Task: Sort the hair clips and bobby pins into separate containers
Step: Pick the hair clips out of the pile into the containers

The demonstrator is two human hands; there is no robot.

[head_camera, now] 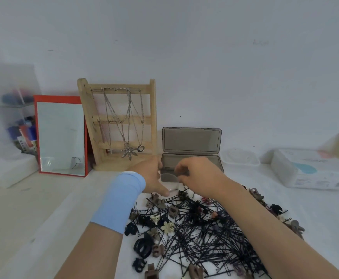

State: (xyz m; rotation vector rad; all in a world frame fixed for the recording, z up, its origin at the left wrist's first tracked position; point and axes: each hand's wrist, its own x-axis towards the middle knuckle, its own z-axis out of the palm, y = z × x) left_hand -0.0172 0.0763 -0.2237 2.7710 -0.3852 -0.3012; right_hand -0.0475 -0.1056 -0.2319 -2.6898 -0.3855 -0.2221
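Between our two hands, at the far edge of the pile, stands a small clear cup (169, 181). Our left hand (152, 176) reaches it from the side, thumb high and fingers (163, 191) curled round its wall, gripping it. Our right hand (198, 176) hovers just over the cup's mouth, its fingers (179, 170) bunched and curled downward. The view is too blurred for us to tell whether they pinch a pin.

A pale blue sleeve band (122, 200) wraps our left wrist.

Under and beside our forearms, black bobby pins (205, 232) lie in a tangled heap on the desk (29, 202). Hair clips are mixed among them: a cream flower clip (167, 227), a black claw clip (142, 247), and brown ones along the edges.

Just behind the cup sits a grey plastic box (207, 159), its lid (191, 140) standing open against the wall.

To its left a wooden jewellery stand (153, 121) carries necklaces (128, 154), and a red-framed mirror (60, 135) leans beside that.

To the right of the box we see a clear tray (239, 158) and a white packet (309, 171).
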